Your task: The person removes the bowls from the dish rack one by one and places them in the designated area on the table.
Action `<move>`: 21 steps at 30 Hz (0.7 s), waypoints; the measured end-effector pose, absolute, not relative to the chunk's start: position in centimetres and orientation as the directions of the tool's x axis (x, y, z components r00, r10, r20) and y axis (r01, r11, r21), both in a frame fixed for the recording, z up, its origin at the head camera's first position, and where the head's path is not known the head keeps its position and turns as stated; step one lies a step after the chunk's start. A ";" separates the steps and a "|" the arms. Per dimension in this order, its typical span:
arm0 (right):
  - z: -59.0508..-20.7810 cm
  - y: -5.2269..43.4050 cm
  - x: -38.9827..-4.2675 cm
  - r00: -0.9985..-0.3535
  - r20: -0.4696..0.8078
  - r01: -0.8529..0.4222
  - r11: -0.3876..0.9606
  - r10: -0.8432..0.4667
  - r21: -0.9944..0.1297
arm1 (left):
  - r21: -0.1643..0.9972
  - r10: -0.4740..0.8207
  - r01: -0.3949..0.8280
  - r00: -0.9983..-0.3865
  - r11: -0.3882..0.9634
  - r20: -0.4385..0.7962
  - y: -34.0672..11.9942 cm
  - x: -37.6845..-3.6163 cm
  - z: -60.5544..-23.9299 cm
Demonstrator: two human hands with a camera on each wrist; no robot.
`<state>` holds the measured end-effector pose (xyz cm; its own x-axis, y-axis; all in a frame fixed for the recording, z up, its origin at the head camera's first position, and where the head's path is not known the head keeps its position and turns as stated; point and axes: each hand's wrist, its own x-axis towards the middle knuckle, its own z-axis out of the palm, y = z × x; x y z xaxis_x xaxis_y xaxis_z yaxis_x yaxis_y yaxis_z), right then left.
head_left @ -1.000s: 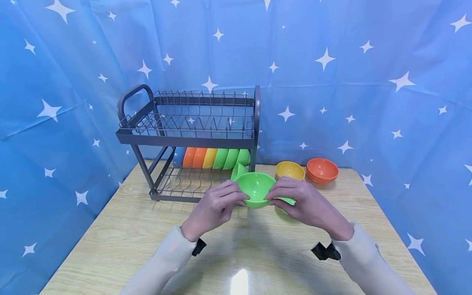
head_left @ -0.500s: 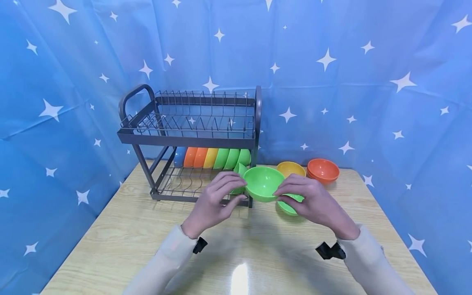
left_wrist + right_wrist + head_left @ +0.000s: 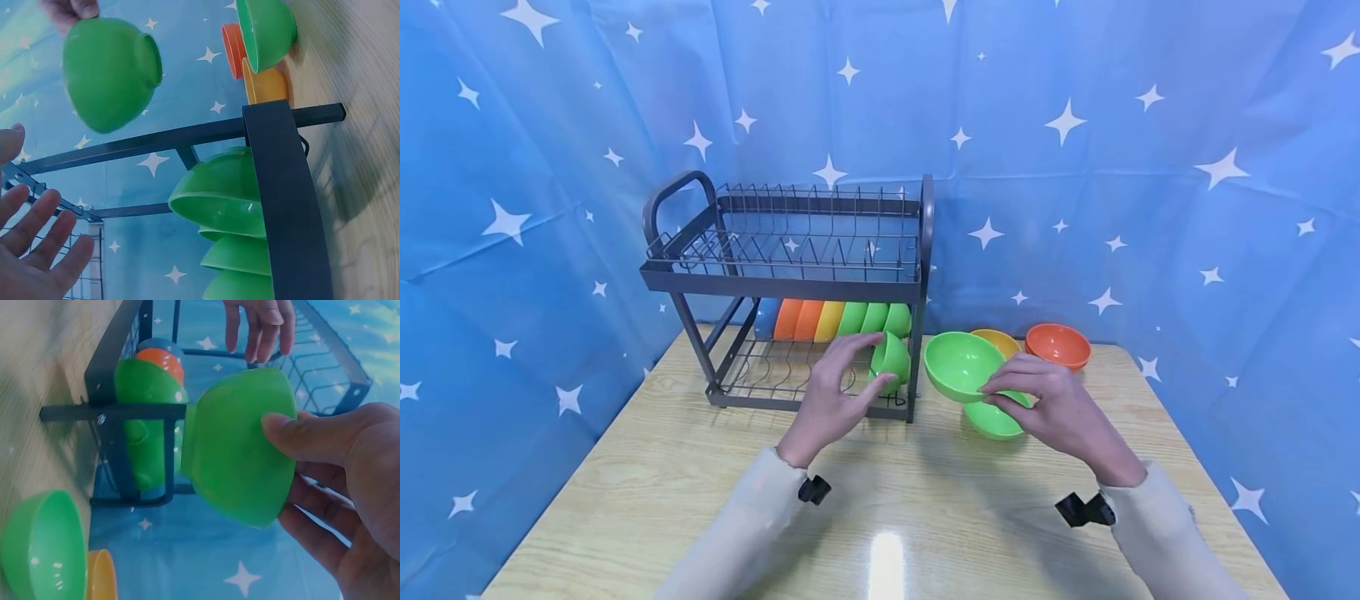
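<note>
right hand: your right hand (image 3: 1060, 408) is pinching a green bowl (image 3: 961, 365) by its rim, thumb on the outside wall and the other fingers tucked behind it, tipped so the opening faces you. It's up off the table, just right of the rack's end post.

left hand: your left hand (image 3: 833, 392) has nothing in it, fingers spread and loose, hovering in front of the lower shelf right by the tilted green bowl (image 3: 891, 358) at the rack's right end. Can't tell if a fingertip actually touches it.

rack: grey two-tier dish rack (image 3: 790, 275) at the back left of the wooden table (image 3: 662, 475). The lower shelf has a row of bowls on edge: blue, orange, yellow, then greens.

other bowls: a second green bowl (image 3: 992, 417) sits on the table right under the held one. A yellow bowl (image 3: 1000, 339) and an orange bowl (image 3: 1057, 345) are behind it by the starry blue backdrop (image 3: 1150, 167).
</note>
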<state>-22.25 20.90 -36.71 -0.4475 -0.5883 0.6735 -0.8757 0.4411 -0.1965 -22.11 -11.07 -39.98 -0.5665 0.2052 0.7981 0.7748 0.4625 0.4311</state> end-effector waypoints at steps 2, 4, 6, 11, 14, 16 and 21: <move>-37.0 21.1 -22.4 -0.453 0.673 -0.868 0.460 -0.585 -0.185 | 0.481 0.177 0.751 -0.604 0.452 0.777 -10.9 -22.4 -40.0; -37.4 21.2 -22.6 -0.459 0.673 -0.862 0.475 -0.580 -0.179 | 0.529 0.154 0.737 -0.633 0.422 0.759 -10.7 -22.7 -40.0; -37.7 21.4 -22.7 -0.468 0.673 -0.855 0.487 -0.572 -0.180 | 0.572 0.138 0.724 -0.658 0.386 0.740 -10.4 -23.1 -39.9; -38.6 21.9 -23.2 -0.504 0.667 -0.830 0.521 -0.549 -0.199 | 0.672 0.111 0.675 -0.726 0.303 0.679 -9.7 -23.7 -39.5; -39.1 22.2 -23.3 -0.543 0.647 -0.804 0.555 -0.536 -0.215 | 0.736 0.095 0.628 -0.773 0.253 0.628 -9.2 -24.1 -39.1; -39.5 22.5 -23.3 -0.567 0.634 -0.785 0.579 -0.525 -0.222 | 0.764 0.089 0.604 -0.794 0.226 0.601 -8.9 -24.3 -38.9; -40.7 23.2 -23.4 -0.607 0.616 -0.748 0.624 -0.502 -0.228 | 0.785 0.085 0.591 -0.805 0.184 0.587 -8.2 -24.9 -38.5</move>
<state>-23.43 23.20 -40.68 -0.6068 -0.5023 0.6160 -0.7478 0.6235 -0.2281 -24.94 -8.23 -38.54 -0.8054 0.0848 0.5867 0.5913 0.1837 0.7852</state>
